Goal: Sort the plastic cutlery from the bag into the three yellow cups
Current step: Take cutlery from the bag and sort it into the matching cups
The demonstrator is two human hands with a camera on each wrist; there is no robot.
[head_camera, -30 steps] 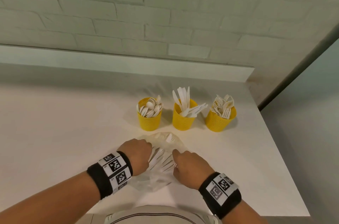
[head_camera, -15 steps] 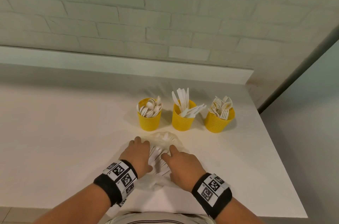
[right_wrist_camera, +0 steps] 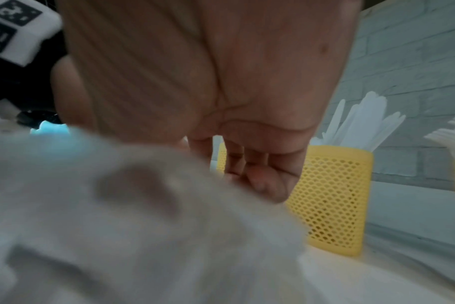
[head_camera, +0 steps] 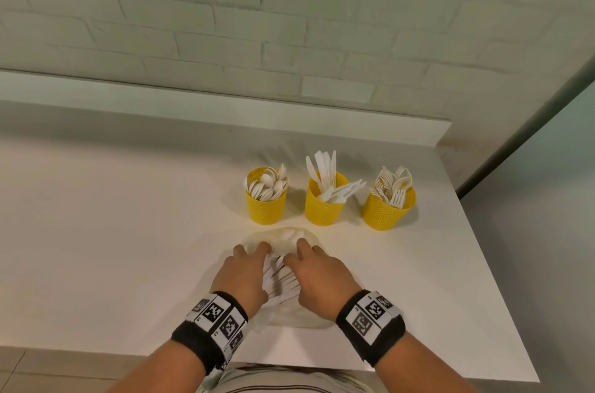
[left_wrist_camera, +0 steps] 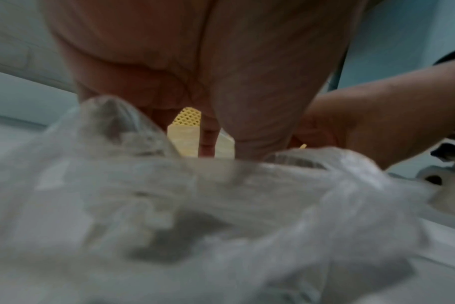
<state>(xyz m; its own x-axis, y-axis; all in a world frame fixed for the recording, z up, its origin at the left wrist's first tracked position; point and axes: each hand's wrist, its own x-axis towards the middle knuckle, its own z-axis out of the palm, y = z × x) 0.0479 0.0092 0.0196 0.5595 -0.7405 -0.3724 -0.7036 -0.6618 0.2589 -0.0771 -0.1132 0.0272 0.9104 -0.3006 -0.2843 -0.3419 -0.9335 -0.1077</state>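
Observation:
A clear plastic bag (head_camera: 289, 236) with white cutlery (head_camera: 280, 280) inside lies on the white table (head_camera: 112, 231), just in front of three yellow mesh cups. The left cup (head_camera: 265, 209) holds spoons, the middle cup (head_camera: 323, 209) knives and the right cup (head_camera: 386, 214) forks. My left hand (head_camera: 254, 251) and right hand (head_camera: 302, 251) rest side by side on the bag, fingers stretched forward over it. In the wrist views the bag (left_wrist_camera: 195, 205) (right_wrist_camera: 143, 205) fills the foreground, blurred, under each palm. The right hand's fingertips (right_wrist_camera: 255, 174) touch the plastic.
The table's right edge (head_camera: 483, 264) runs close past the fork cup, and its front edge (head_camera: 96, 349) lies under my wrists. A raised white ledge (head_camera: 225, 109) and a brick wall close off the back. Bare tabletop stretches to the left.
Both hands were curled on the bag's sides a second ago. They have since uncurled and slid forward over the bag, closer together, toward the cups.

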